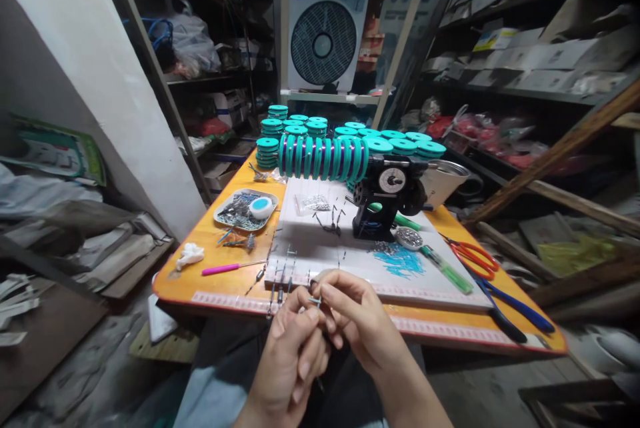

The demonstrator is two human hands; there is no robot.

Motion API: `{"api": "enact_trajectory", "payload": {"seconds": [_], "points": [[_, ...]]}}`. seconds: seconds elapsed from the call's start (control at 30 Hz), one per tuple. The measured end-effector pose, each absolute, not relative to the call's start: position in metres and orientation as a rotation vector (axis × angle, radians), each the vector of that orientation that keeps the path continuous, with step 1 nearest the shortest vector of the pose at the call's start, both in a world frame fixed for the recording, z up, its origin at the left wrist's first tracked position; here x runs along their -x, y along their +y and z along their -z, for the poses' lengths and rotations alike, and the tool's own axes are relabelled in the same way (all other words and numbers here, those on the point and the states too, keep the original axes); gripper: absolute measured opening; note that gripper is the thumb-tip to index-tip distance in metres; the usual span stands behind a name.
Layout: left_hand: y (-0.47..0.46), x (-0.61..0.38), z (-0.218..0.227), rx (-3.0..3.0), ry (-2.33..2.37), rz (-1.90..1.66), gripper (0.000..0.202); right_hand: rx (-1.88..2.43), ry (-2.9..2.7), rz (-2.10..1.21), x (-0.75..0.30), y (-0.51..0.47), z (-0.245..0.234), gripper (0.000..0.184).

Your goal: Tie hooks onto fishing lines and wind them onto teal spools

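My left hand (293,355) and my right hand (357,315) meet at the table's front edge, fingers pinched together. Between their fingertips is a small, thin, pale piece (315,301); it is too small to name, and fingers partly cover it. A dark strand hangs below my left hand. Just beyond the hands, several thin dark lines with small metal fittings and a dark cylindrical weight (281,296) lie over the front edge of the white board (350,268).
A black winding machine (375,208) carries a row of teal spools (323,158), with more spools stacked behind. Left are a tray (220,218) of small parts and a pink-handled tool (220,269). Right are orange-handled scissors (475,258), blue-handled pliers (520,305) and blue tubes (400,260).
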State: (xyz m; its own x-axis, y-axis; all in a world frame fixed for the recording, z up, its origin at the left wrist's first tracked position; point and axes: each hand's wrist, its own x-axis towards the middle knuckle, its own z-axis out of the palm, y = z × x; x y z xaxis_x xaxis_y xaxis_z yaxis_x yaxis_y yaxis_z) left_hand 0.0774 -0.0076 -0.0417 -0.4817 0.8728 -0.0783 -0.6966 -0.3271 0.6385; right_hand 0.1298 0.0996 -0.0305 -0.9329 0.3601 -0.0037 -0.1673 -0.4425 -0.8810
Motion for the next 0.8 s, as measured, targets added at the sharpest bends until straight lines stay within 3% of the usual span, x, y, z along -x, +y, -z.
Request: {"api": "enact_trajectory", "payload": {"seconds": [0.27, 0.5, 0.8], "points": [[-0.007, -0.074, 0.044, -0.306, 0.751, -1.965, 0.021, 0.345, -1.236, -2.495, -0.123, 0.088, 0.037, 0.02], [-0.009, -0.074, 0.053, -0.376, 1.043, -1.97, 0.029, 0.28, -1.653, -2.204, -0.136, 0.096, 0.035, 0.015], [-0.006, -0.074, 0.05, -0.456, 1.091, -1.974, 0.038, 0.341, -1.589, -2.1, -0.136, 0.085, 0.036, 0.013]]}}
